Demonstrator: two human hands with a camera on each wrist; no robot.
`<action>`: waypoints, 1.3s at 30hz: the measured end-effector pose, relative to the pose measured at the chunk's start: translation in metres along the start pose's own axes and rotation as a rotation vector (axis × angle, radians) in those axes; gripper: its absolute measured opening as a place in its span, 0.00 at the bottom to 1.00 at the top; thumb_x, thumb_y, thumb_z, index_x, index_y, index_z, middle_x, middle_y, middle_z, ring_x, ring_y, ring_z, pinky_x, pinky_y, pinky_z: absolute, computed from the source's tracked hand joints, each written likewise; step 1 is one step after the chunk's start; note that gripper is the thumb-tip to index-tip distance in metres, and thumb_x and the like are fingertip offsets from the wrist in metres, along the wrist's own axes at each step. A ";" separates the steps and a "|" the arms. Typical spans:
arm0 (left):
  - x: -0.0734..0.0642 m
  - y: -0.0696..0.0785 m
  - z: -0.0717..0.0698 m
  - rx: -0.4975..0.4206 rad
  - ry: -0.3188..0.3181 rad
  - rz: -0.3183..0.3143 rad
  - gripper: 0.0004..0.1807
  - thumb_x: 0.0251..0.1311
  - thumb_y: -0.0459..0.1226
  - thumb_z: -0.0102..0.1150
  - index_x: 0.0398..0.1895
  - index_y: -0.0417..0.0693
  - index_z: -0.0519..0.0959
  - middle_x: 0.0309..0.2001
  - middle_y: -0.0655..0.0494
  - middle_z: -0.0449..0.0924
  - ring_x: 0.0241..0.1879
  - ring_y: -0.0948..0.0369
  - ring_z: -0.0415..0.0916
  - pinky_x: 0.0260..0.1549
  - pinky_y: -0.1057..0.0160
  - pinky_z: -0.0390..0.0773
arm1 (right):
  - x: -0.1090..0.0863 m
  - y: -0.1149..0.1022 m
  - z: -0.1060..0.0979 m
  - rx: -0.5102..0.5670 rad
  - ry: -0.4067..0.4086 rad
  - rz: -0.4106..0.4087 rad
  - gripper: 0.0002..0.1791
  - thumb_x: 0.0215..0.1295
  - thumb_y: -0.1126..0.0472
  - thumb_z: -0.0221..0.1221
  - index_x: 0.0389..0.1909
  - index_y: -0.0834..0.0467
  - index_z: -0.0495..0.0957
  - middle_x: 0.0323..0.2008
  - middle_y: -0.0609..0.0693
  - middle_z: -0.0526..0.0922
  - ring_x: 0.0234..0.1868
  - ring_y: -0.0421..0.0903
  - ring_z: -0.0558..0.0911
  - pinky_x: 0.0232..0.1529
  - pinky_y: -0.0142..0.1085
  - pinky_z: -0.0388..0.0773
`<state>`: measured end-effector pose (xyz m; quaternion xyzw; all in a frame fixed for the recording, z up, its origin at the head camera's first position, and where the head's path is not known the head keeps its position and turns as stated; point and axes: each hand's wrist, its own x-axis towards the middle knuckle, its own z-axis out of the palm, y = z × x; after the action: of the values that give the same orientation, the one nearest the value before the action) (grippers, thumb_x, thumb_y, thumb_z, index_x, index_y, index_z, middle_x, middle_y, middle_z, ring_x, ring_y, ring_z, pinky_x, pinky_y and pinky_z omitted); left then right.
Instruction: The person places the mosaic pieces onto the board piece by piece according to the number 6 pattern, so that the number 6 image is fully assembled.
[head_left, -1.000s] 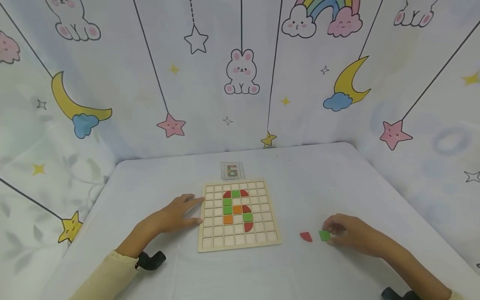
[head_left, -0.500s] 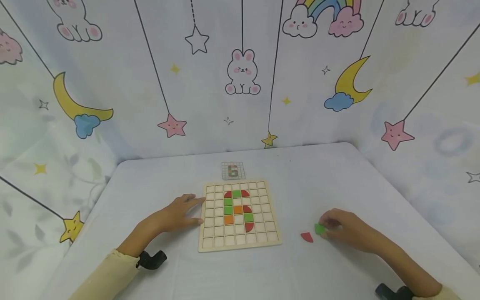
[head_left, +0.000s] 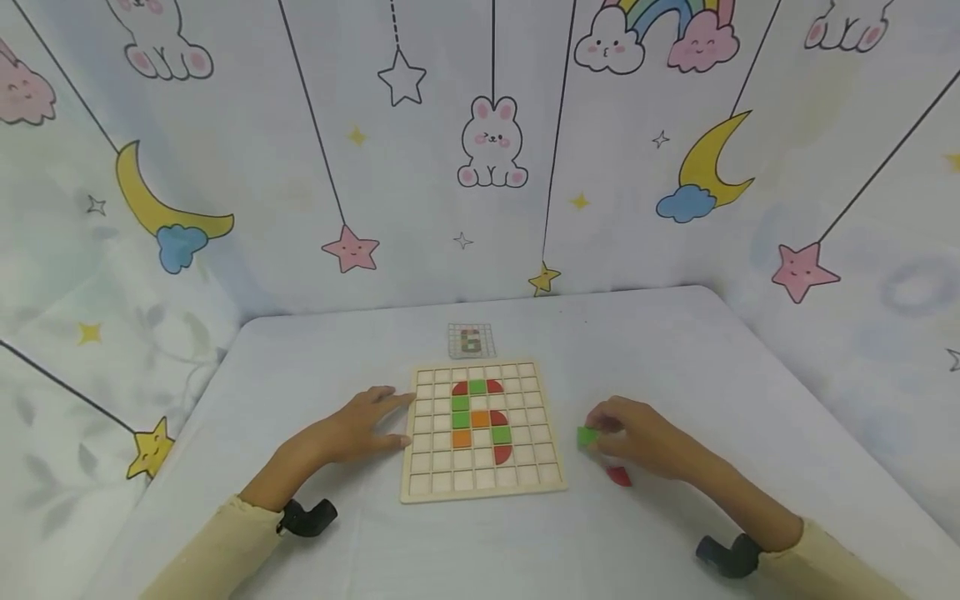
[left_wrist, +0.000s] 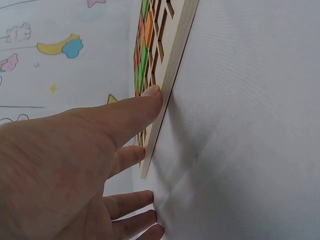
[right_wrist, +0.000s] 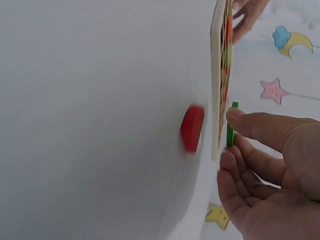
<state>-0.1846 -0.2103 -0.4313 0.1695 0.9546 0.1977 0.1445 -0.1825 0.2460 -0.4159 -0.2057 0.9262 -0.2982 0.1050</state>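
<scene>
A wooden grid board (head_left: 442, 482) lies mid-table, with red, green and orange tiles set in its squares as a figure like a 6. My left hand (head_left: 357, 429) touches the board's left edge; in the left wrist view its thumb (left_wrist: 145, 107) rests on the rim and the other fingers are spread. Right of the board, my right hand (head_left: 637, 435) pinches a green square tile (head_left: 587, 437) between thumb and fingers, above the cloth. A red quarter-round tile (head_left: 619, 476) lies on the cloth below that hand, also seen as a red tile (right_wrist: 192, 128) in the right wrist view.
Behind the board lies a small clear card (head_left: 471, 341) with a gridded 6 pattern. White cloth (head_left: 360, 550) covers the table. A printed curtain (head_left: 420, 167) with bunnies, moons and stars rises at the back and sides.
My right hand has lifted the green square tile and carried it left, past the red tile toward the board. The left hand stays at the board's edge. The head view has shifted slightly.
</scene>
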 end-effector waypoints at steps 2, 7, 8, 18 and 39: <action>0.000 0.002 -0.001 0.004 0.000 0.013 0.42 0.70 0.57 0.65 0.82 0.53 0.64 0.79 0.32 0.56 0.78 0.34 0.56 0.70 0.31 0.65 | 0.006 -0.010 0.005 0.003 -0.004 0.004 0.10 0.66 0.59 0.70 0.46 0.51 0.84 0.43 0.41 0.83 0.51 0.43 0.80 0.57 0.47 0.81; -0.001 0.005 -0.003 0.000 0.009 0.033 0.41 0.71 0.54 0.65 0.82 0.51 0.64 0.78 0.31 0.57 0.77 0.33 0.57 0.70 0.30 0.65 | 0.020 -0.031 0.018 -0.002 -0.002 -0.006 0.11 0.65 0.59 0.72 0.46 0.51 0.84 0.42 0.40 0.82 0.50 0.42 0.81 0.57 0.46 0.82; -0.001 0.006 -0.003 0.000 0.010 0.033 0.41 0.72 0.54 0.65 0.82 0.51 0.64 0.78 0.31 0.57 0.77 0.33 0.57 0.71 0.31 0.65 | 0.023 -0.034 0.021 -0.002 -0.001 -0.007 0.11 0.65 0.59 0.72 0.46 0.51 0.84 0.42 0.40 0.82 0.49 0.43 0.80 0.57 0.46 0.82; -0.001 0.007 -0.003 0.004 0.014 0.031 0.41 0.72 0.54 0.65 0.82 0.51 0.64 0.78 0.31 0.57 0.77 0.33 0.57 0.71 0.31 0.65 | 0.047 -0.074 0.051 0.040 -0.043 0.030 0.11 0.62 0.64 0.72 0.44 0.54 0.85 0.41 0.44 0.81 0.46 0.44 0.78 0.54 0.44 0.81; -0.003 0.004 -0.002 -0.007 0.010 0.003 0.41 0.71 0.54 0.65 0.82 0.53 0.64 0.79 0.32 0.56 0.78 0.33 0.56 0.72 0.31 0.63 | 0.062 -0.127 0.074 -0.113 -0.203 -0.042 0.09 0.63 0.66 0.72 0.42 0.57 0.85 0.36 0.44 0.77 0.39 0.42 0.77 0.41 0.33 0.79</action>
<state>-0.1816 -0.2090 -0.4274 0.1695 0.9543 0.2021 0.1401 -0.1743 0.0869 -0.4044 -0.2599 0.9216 -0.2251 0.1802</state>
